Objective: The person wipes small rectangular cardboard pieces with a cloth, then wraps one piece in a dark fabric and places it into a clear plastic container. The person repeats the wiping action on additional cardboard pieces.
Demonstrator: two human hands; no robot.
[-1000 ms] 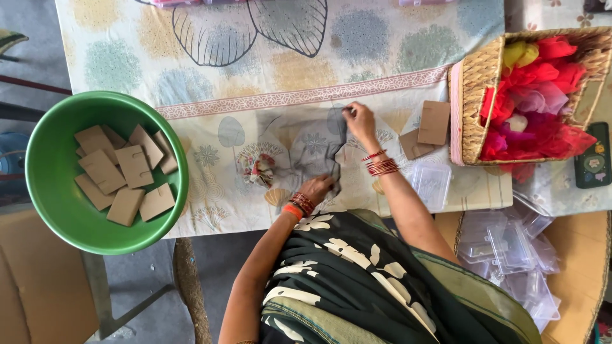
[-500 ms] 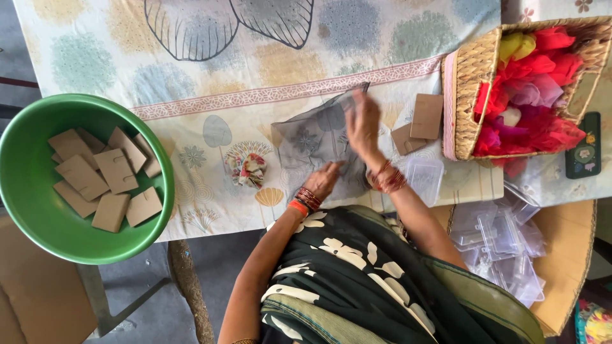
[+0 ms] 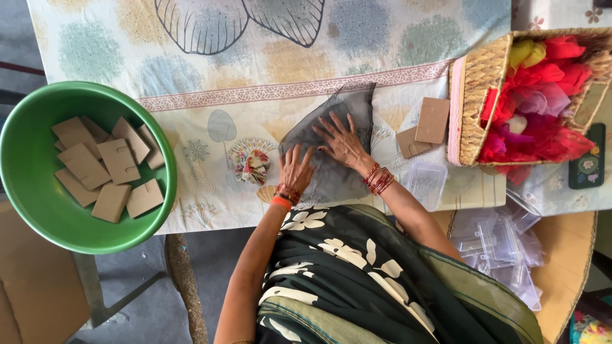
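Note:
A sheer grey fabric piece lies flat on the patterned tablecloth. My left hand rests palm down on its near left part, fingers spread. Palm down as well, my right hand presses the cloth's middle with fingers apart. A small multicoloured fabric bundle sits just left of my left hand. Both wrists wear red bangles.
A green bowl with several brown cards stands at the left edge. Two brown cards lie right of the grey cloth. A wicker basket holds red, pink and yellow fabrics. Clear plastic pouches pile at the lower right, a phone beside the basket.
The grey fabric, lifted by my right hand before, now lies spread flat. Both hands have come down onto it with open palms.

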